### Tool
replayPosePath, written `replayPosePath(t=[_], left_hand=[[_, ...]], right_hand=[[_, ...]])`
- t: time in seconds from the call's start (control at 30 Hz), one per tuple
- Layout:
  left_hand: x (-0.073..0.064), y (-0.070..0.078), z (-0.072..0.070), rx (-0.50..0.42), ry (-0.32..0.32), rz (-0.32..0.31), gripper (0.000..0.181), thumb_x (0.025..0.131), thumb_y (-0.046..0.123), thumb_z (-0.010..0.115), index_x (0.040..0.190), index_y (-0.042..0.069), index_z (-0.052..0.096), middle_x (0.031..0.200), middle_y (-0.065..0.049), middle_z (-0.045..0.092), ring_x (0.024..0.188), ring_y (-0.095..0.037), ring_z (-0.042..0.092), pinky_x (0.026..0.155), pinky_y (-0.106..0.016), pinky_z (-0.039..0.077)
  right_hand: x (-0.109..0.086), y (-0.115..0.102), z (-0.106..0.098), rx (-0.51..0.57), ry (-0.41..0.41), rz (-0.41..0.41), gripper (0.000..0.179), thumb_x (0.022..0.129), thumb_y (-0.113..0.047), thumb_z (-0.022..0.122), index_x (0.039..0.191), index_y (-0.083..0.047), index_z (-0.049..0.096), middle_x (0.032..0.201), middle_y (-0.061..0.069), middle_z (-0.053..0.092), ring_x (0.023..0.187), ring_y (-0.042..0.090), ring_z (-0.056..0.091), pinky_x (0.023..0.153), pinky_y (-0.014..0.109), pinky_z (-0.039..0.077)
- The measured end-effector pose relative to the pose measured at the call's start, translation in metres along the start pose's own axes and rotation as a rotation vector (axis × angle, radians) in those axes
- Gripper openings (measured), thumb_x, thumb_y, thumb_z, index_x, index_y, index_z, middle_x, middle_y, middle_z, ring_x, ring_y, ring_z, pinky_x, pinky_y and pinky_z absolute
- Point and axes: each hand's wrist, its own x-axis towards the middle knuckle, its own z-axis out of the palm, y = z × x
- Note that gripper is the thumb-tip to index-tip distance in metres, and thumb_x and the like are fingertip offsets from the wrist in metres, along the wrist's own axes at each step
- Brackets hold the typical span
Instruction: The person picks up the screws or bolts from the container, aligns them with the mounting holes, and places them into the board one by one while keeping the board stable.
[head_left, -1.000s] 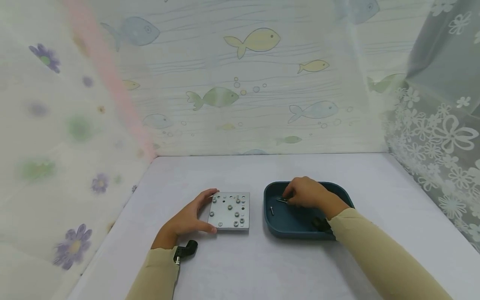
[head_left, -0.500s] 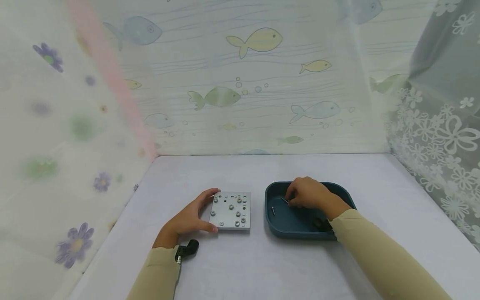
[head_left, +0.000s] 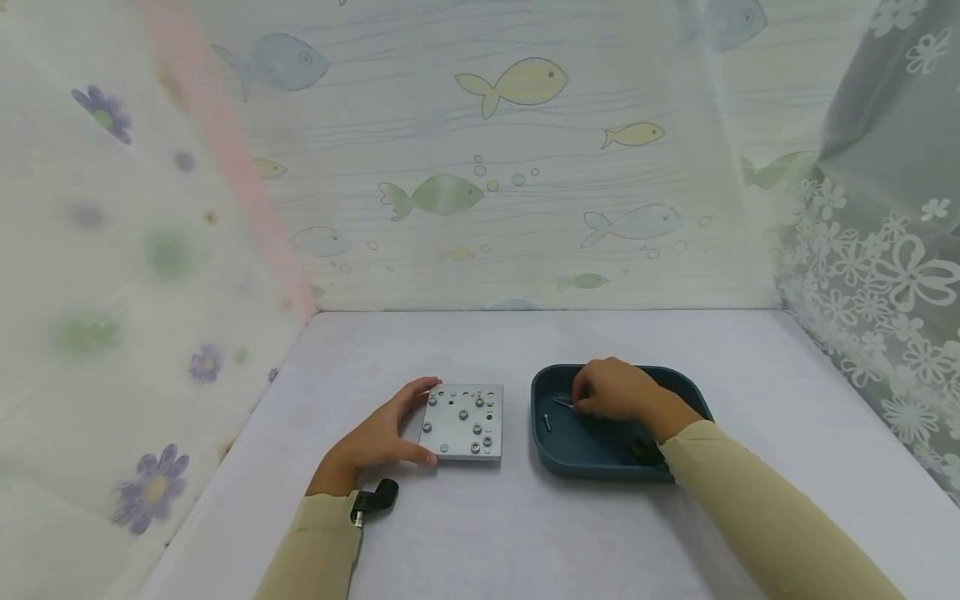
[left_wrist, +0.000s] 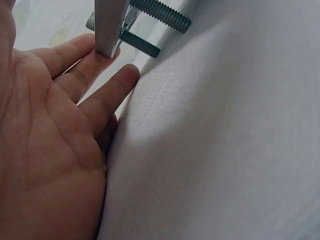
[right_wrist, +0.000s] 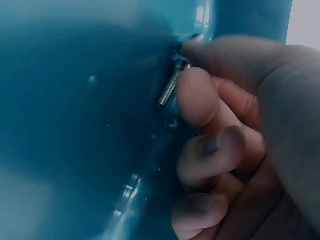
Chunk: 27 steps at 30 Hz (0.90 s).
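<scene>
My left hand (head_left: 375, 437) spans the left side of a square metal plate (head_left: 453, 432), thumb at its near edge and fingers at its far edge. Several socket-head screws stand in holes on its face. In the left wrist view, threaded screw shanks (left_wrist: 162, 15) stick out below the plate (left_wrist: 109, 27). My right hand (head_left: 618, 390) reaches into a dark blue tray (head_left: 603, 472). There its thumb and index fingertips pinch the end of a small screw (right_wrist: 170, 90), its threaded shank showing. A second screw (head_left: 547, 422) lies on the tray floor.
White cloth covers the table (head_left: 465, 533). A fish-print curtain (head_left: 525, 250) hangs behind, a flowered sheet (head_left: 165, 333) at left and lace (head_left: 885, 283) at right. A black wrist camera (head_left: 377, 497) sits by the left cuff.
The right hand stays in the tray, and the screw at its fingertips has shifted slightly and turned in angle. The left hand and plate hold still; the head view has drifted a little.
</scene>
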Motion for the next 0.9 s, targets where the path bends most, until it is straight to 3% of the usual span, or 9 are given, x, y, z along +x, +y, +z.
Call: replayPosePath(t=[0.17,0.47,0.73,0.9], left_hand=[[0.0,0.001,0.0,-0.002,0.001,0.0,0.122,0.061,0.028,0.1,0.161,0.027,0.031,0.161,0.009,0.042,0.153,-0.02,0.034,0.127,-0.057,0.008],[0.0,0.0,0.0,0.014,0.003,-0.007,0.121,0.062,0.03,0.099,0.162,0.029,0.031,0.162,0.008,0.041,0.155,-0.021,0.031,0.127,-0.059,0.007],[-0.002,0.004,0.0,0.013,0.001,-0.013,0.12,0.062,0.032,0.099,0.161,0.032,0.031,0.163,0.004,0.041,0.155,-0.024,0.031,0.127,-0.061,0.008],[-0.003,0.002,-0.001,0.028,0.004,-0.024,0.121,0.061,0.033,0.099,0.161,0.033,0.032,0.161,0.004,0.044,0.155,-0.024,0.032,0.127,-0.062,0.008]], right_hand=[[0.002,-0.003,0.002,-0.027,0.001,0.001,0.012,0.089,-0.032,0.081,0.093,-0.021,0.079,0.078,-0.008,0.069,0.069,0.011,0.061,0.064,0.029,0.052],[0.006,-0.006,0.0,-0.095,0.028,-0.025,0.004,0.091,-0.022,0.077,0.091,-0.019,0.08,0.086,-0.008,0.072,0.072,0.01,0.062,0.066,0.029,0.055],[0.003,-0.011,-0.008,-0.057,0.044,-0.04,0.005,0.092,-0.02,0.074,0.091,-0.019,0.079,0.082,-0.008,0.071,0.071,0.011,0.061,0.066,0.029,0.054],[-0.003,-0.018,-0.017,0.05,0.056,-0.053,0.006,0.096,-0.021,0.071,0.094,-0.018,0.076,0.076,-0.005,0.067,0.07,0.013,0.06,0.065,0.03,0.051]])
